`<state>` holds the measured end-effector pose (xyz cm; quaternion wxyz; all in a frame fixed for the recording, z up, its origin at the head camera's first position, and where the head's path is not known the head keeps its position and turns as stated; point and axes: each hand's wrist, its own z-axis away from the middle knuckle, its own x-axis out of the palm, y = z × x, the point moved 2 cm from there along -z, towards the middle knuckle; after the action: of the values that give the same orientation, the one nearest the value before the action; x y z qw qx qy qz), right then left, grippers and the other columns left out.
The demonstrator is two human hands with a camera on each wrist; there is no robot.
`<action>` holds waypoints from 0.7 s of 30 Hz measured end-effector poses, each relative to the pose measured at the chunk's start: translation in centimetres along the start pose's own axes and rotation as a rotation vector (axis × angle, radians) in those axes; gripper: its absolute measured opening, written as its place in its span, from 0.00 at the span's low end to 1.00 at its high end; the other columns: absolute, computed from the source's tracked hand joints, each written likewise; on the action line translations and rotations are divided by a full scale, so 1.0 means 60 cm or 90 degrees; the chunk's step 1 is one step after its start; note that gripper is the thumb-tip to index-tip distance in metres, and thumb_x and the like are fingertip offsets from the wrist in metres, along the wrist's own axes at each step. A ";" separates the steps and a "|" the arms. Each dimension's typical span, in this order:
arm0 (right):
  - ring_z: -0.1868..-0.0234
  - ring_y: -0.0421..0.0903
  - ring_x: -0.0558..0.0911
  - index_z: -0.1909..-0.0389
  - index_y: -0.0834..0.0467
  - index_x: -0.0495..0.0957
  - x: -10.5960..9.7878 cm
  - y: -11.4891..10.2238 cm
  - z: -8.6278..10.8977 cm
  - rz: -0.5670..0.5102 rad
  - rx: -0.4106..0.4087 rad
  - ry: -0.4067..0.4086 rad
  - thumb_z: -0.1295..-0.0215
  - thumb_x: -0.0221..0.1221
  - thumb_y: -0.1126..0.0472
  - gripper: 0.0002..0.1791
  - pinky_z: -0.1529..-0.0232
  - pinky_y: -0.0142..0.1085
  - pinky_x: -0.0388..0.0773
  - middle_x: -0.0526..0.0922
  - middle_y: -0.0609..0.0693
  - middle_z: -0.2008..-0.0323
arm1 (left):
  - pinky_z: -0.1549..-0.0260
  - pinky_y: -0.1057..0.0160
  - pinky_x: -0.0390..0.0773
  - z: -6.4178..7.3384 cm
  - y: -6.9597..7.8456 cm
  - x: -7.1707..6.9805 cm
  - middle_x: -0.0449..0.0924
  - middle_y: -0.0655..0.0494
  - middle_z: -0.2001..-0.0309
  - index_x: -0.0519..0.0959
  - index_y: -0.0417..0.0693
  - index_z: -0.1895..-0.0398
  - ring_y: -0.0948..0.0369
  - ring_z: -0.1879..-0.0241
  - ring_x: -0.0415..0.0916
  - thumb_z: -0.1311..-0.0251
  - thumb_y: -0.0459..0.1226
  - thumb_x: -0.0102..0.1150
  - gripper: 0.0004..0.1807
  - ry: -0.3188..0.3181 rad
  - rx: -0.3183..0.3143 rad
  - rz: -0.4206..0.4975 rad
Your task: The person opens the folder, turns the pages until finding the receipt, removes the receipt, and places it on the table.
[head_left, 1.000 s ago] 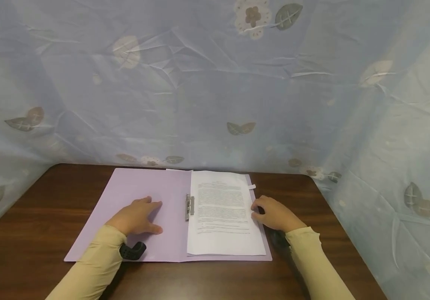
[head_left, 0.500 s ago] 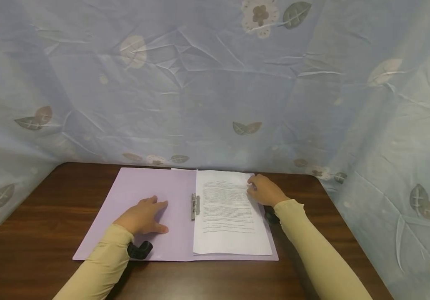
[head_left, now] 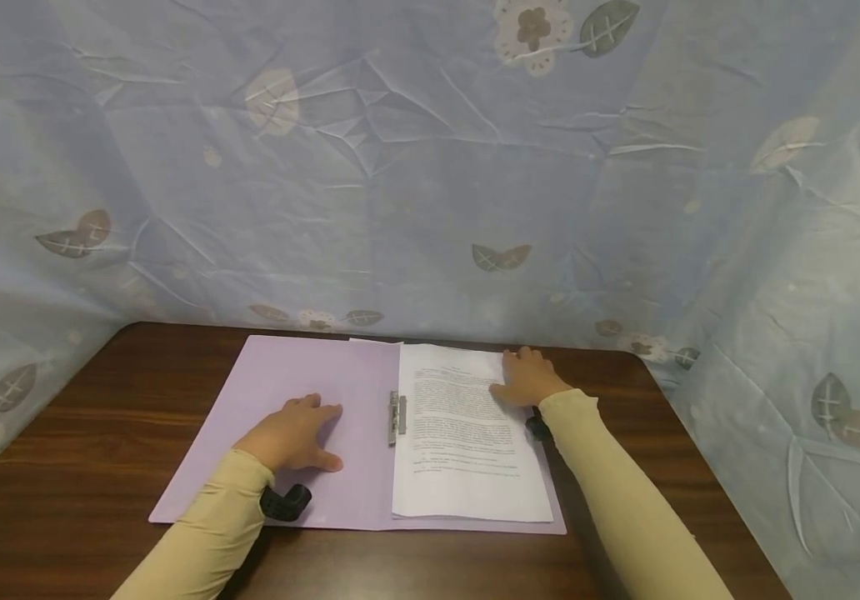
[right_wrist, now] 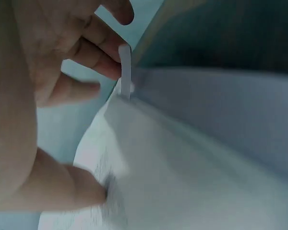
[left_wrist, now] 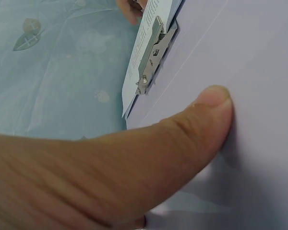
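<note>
An open lilac folder (head_left: 302, 367) lies flat on the brown table, printed sheets (head_left: 467, 493) on its right half. Along the sheets' left edge sits a metal clip (head_left: 397, 418), also seen close in the left wrist view. My left hand (head_left: 291, 437) rests with spread fingers on the folder's left cover, its thumb (left_wrist: 201, 115) stretched out. At the sheets' upper right corner is my right hand (head_left: 532, 381), thumb on the page and fingers extended. In the right wrist view a narrow white tab (right_wrist: 126, 72) sticks up at the paper's edge, close to the fingers.
The dark wooden table (head_left: 85, 417) extends around the folder. A patterned pale blue cloth (head_left: 430, 183) hangs behind it and along both sides. Black wrist-worn devices show at the left wrist (head_left: 286, 503) and right wrist.
My right hand has moved from the middle of the sheets' right edge up to their upper right corner, its fingers spreading. The left hand stays on the cover; the head view shifts slightly.
</note>
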<state>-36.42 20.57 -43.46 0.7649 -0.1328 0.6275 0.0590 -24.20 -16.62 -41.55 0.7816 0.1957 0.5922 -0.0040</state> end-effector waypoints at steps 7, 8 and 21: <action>0.30 0.72 0.63 0.25 0.66 0.66 -0.007 0.009 0.006 0.001 0.011 -0.019 0.32 0.60 0.37 0.46 0.30 0.66 0.60 0.65 0.75 0.32 | 0.35 0.31 0.66 0.003 0.005 0.000 0.63 0.25 0.29 0.73 0.40 0.29 0.28 0.29 0.60 0.50 0.53 0.79 0.47 -0.006 0.000 0.002; 0.30 0.73 0.63 0.25 0.66 0.66 -0.007 0.009 0.006 0.000 0.013 -0.017 0.32 0.59 0.37 0.45 0.30 0.66 0.59 0.65 0.75 0.31 | 0.35 0.31 0.66 0.004 0.006 0.000 0.63 0.25 0.29 0.73 0.40 0.29 0.28 0.29 0.60 0.50 0.53 0.79 0.47 -0.006 0.000 0.002; 0.32 0.69 0.68 0.26 0.63 0.69 0.003 0.014 -0.003 -0.003 0.014 -0.005 0.29 0.60 0.40 0.40 0.32 0.66 0.62 0.71 0.70 0.33 | 0.34 0.31 0.65 0.004 0.008 -0.001 0.63 0.24 0.29 0.73 0.39 0.29 0.28 0.30 0.61 0.49 0.52 0.79 0.47 0.001 0.002 -0.007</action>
<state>-36.77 21.33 -43.78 0.7689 -0.1258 0.6247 0.0510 -23.84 -16.25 -41.31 0.7807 0.1936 0.5941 -0.0093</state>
